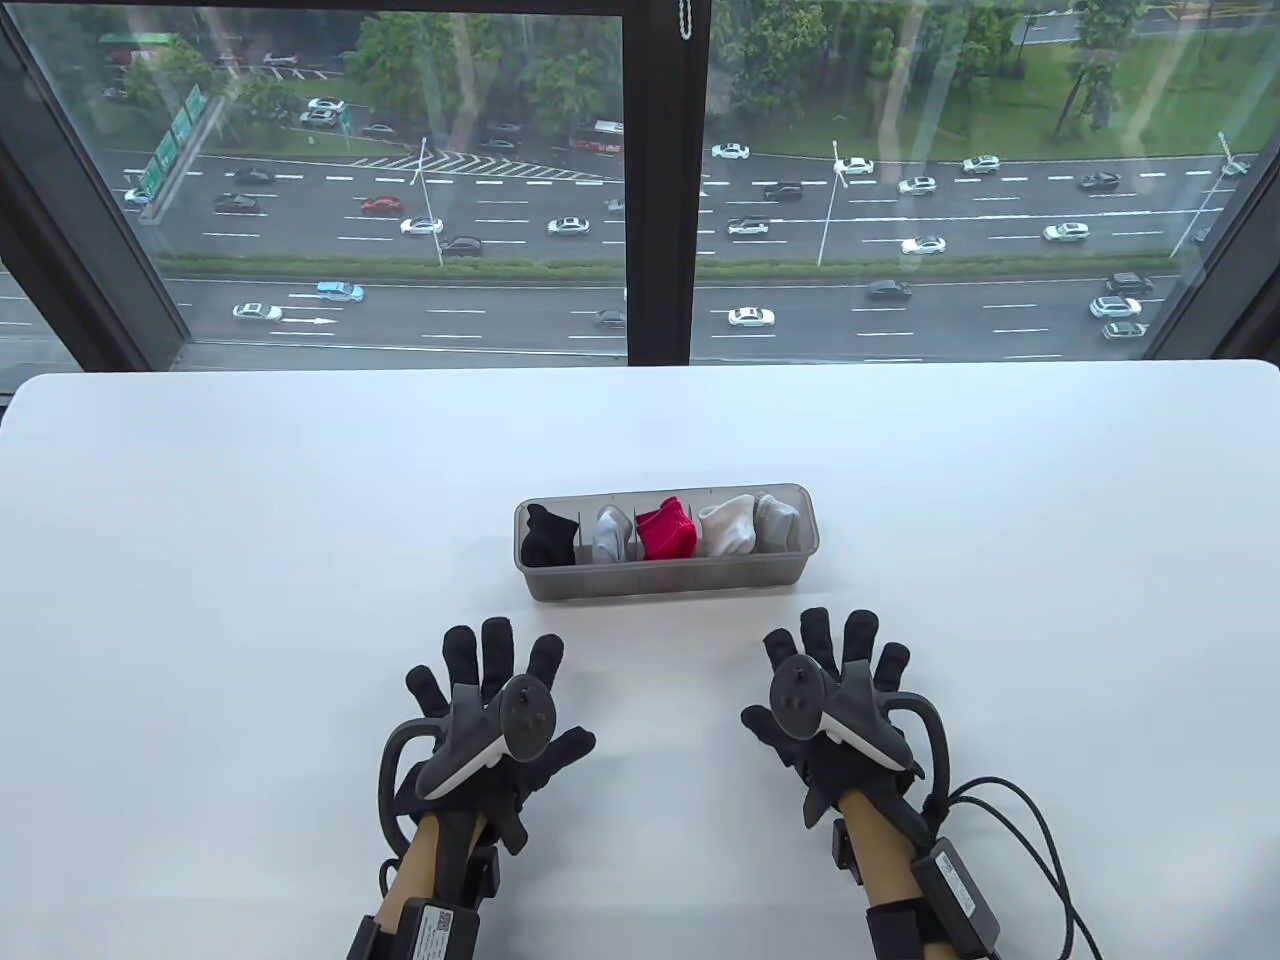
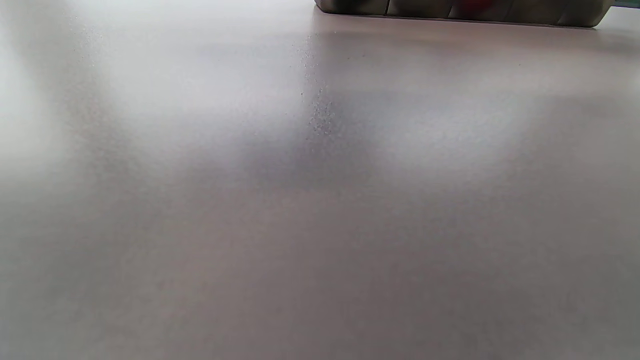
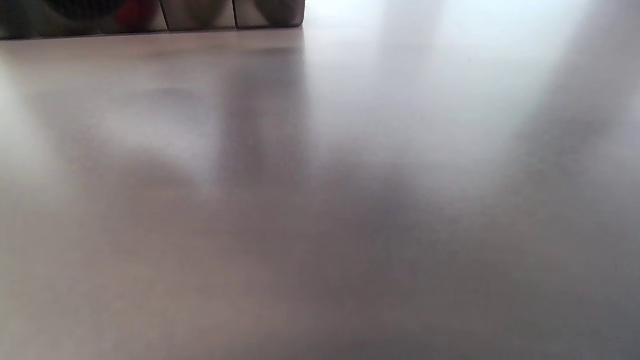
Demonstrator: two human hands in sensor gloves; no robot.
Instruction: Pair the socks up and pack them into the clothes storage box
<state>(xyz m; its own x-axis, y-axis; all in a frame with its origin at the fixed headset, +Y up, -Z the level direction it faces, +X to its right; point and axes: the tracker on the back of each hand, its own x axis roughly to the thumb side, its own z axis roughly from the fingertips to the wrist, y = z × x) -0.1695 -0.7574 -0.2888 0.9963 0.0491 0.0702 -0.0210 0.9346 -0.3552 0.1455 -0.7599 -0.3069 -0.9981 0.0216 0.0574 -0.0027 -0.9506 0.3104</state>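
Resting flat with fingers spread and empty, the left hand (image 1: 490,715) lies before the storage box (image 1: 668,582), its sock pairs (image 1: 665,530) tucked in compartments; the right hand (image 1: 835,700) matches. A careless nudge could shove the light box.

High-rise room — window (image 1: 400,180) overlooks a highway (image 1: 640,210) far below.

Black sensor gloves, left hand (image 1: 487,712), right hand (image 1: 838,705), grey-white trackers, black cables
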